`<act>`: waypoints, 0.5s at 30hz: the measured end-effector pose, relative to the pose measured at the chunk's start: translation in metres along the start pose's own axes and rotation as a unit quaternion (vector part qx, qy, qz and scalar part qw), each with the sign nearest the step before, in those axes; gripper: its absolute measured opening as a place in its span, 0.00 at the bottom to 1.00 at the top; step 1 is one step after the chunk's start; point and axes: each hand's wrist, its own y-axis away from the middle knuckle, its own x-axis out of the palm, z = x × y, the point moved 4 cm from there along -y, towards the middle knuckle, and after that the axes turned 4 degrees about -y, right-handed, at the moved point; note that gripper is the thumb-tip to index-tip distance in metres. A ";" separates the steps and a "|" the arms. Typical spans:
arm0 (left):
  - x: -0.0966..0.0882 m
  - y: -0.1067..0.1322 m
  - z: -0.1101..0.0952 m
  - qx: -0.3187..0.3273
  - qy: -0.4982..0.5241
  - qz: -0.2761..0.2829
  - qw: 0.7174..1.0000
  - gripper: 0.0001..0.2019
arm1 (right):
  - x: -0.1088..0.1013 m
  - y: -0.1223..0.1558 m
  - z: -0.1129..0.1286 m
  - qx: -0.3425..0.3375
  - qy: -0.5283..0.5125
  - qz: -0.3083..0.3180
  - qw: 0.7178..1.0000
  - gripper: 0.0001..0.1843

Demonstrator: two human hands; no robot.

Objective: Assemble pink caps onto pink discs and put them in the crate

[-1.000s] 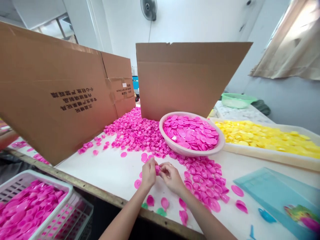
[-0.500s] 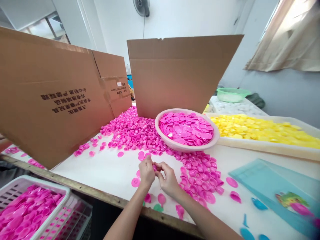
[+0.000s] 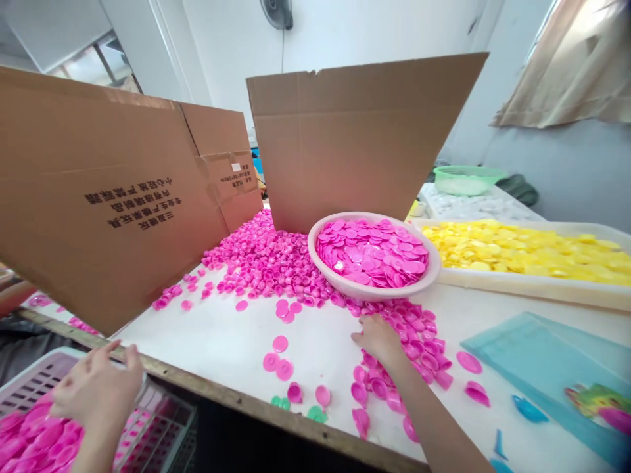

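My left hand is over the white plastic basket at the lower left. Its fingers are spread, and nothing shows in them. Pink plastic pieces fill that basket. At the near edge of the pile of small pink plastic cups is my right hand, its thumb and forefinger a little apart; its other fingers are partly hidden. Just beyond it, a pale round basin holds many flat pink discs. Loose pink discs lie on the white tabletop between my hands.
Two large cardboard boxes stand at the left and back. A tray of yellow pieces is on the right, near a blue plastic bag. Green discs lie by the table edge. Another person's arm shows at far left.
My hands were together over the table, fingers around a small pink piece. They have parted: the left moved down-left to the basket, the right moved right to the cups. The view shifted slightly.
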 end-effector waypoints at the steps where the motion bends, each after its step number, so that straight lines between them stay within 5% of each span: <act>1: 0.005 0.009 -0.012 0.061 0.020 0.017 0.998 0.17 | 0.003 -0.001 -0.002 0.010 0.012 0.013 1.000 0.16; 4: 0.028 0.070 -0.079 0.273 0.123 0.171 0.939 0.17 | 0.013 -0.004 -0.002 0.001 0.018 0.017 1.000 0.12; 6: 0.042 0.115 -0.124 0.343 0.133 0.268 0.890 0.18 | 0.017 -0.005 0.002 -0.026 -0.018 0.005 0.999 0.11; 8: 0.049 0.147 -0.155 0.375 0.103 0.293 0.873 0.16 | 0.020 -0.006 0.007 -0.071 -0.080 -0.021 0.994 0.11; 11: 0.050 0.166 -0.177 0.394 0.123 0.284 0.865 0.12 | 0.024 -0.001 0.021 -0.143 -0.167 -0.059 0.974 0.13; 15: 0.053 0.162 -0.177 0.400 0.190 0.307 0.842 0.08 | 0.038 0.012 0.047 -0.204 -0.221 -0.049 0.952 0.15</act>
